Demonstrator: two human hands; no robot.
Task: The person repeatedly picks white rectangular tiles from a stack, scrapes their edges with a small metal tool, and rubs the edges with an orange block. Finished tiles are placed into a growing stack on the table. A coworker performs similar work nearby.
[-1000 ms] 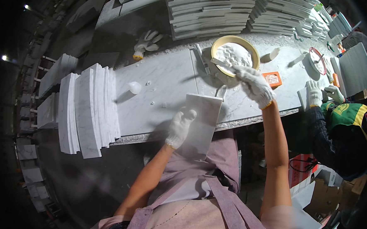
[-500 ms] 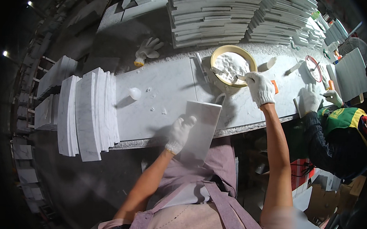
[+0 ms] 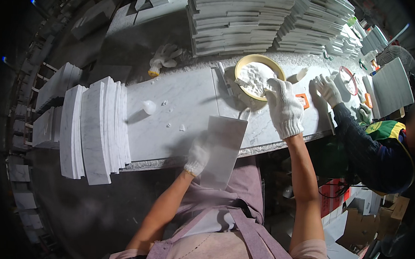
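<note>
My left hand (image 3: 198,157), in a white knitted glove and slightly blurred, grips a pale marble tile (image 3: 225,151) by its left side. The tile is tilted across the table's front edge, its lower end before my apron. My right hand (image 3: 286,108), gloved too, is closed at the near right rim of a yellow bowl (image 3: 279,66). White lumpy powder or paste (image 3: 253,78) fills the bowl. In my right fingers is a small flat putty knife, mostly hidden by the glove. A white looped object (image 3: 244,113) lies just beyond the tile's top edge.
Tile stacks stand upright at the left (image 3: 97,128) and piled high at the back (image 3: 236,23). A loose glove (image 3: 163,59), a white bulb-shaped object (image 3: 147,107), crumbs and an orange-framed piece (image 3: 303,100) lie about. At the right a co-worker's gloved hand (image 3: 328,89) rests near a red-rimmed bowl (image 3: 348,80).
My right hand has shifted left and nearer to me over the bowl's rim. My left fingers have slid off the tile's face toward its left side. The co-worker's hand has moved left.
</note>
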